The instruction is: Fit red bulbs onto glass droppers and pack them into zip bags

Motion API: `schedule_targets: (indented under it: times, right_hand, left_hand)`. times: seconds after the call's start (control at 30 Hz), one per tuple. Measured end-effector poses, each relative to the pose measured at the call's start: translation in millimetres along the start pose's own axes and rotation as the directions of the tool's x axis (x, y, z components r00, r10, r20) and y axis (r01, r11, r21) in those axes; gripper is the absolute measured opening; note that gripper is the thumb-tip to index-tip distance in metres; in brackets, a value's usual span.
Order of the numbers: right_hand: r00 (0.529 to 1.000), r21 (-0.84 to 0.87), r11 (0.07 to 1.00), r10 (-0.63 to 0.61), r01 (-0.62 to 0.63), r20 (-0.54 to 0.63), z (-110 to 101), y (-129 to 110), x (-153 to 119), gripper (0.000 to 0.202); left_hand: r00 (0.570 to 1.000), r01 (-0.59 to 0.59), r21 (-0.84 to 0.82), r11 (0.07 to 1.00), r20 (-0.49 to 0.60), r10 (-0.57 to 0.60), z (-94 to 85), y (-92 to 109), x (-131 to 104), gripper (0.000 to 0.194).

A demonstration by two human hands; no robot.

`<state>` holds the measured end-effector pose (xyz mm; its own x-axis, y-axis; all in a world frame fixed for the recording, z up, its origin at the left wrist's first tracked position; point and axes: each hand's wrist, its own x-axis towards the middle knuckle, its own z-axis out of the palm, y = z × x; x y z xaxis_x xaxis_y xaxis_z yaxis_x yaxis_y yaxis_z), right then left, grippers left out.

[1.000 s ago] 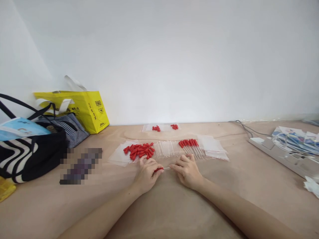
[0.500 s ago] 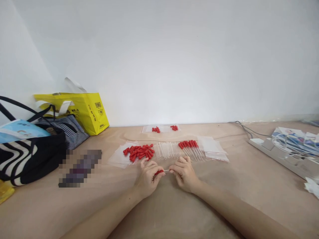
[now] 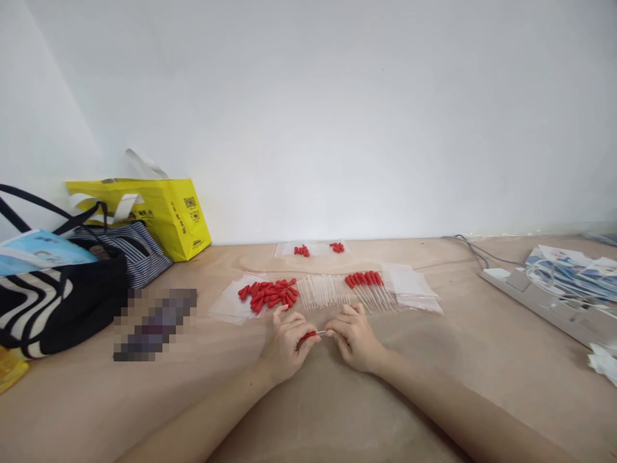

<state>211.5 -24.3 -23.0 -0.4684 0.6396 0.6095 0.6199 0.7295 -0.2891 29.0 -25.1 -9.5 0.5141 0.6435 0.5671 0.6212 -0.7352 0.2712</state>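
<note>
At near centre, the left hand (image 3: 286,345) pinches a red bulb (image 3: 307,335), the right hand (image 3: 355,339) a thin tube (image 3: 321,333) meeting it; pressing crookedly could snap the tube.

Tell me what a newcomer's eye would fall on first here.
Likely the heap of glossy red teardrop bulbs, left of the row of thin translucent tubes. Next, the bright yellow white-handled bag by the wall at left. Nearest, the left hand pinches a red bulb, the right hand a pale tube.
</note>
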Motion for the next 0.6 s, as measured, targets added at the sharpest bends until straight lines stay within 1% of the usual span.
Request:
schedule_targets:
  times: [0.13,0.23,0.33,0.47,0.53,0.6]
  right_hand:
    - [0.998,0.004,1.0,0.016,-0.017,0.058,-2.2,0.3,2.0,0.023]
    - [0.995,-0.037,0.998,0.046,-0.043,0.089,-3.4,0.5,3.8,0.023]
    - [0.99,-0.052,0.996,0.074,-0.068,0.119,-3.0,-1.0,4.1,0.022]
    - [0.977,-0.003,0.991,0.136,-0.137,0.163,-1.9,-5.0,3.1,0.026]
    - [0.972,0.023,0.988,0.143,-0.15,0.187,-3.0,-6.1,3.9,0.028]
    - [0.971,0.02,0.991,0.124,-0.131,0.205,-5.6,-6.0,5.9,0.027]
  left_hand:
    - [1.0,-0.004,0.002,1.0,0.009,0.004,-0.9,-1.6,1.2,0.015]
    - [1.0,-0.017,0.024,1.0,-0.014,0.017,-3.0,-4.8,3.5,0.012]
    - [0.994,-0.086,0.09,0.992,-0.066,0.092,-3.9,-7.7,4.1,0.012]
    - [0.965,-0.202,0.18,0.963,-0.13,0.227,-1.5,-8.3,2.6,0.015]
    - [0.96,-0.21,0.203,0.956,-0.143,0.241,-0.3,-7.5,2.3,0.018]
    - [0.965,-0.182,0.204,0.962,-0.153,0.215,0.0,-6.7,2.6,0.021]
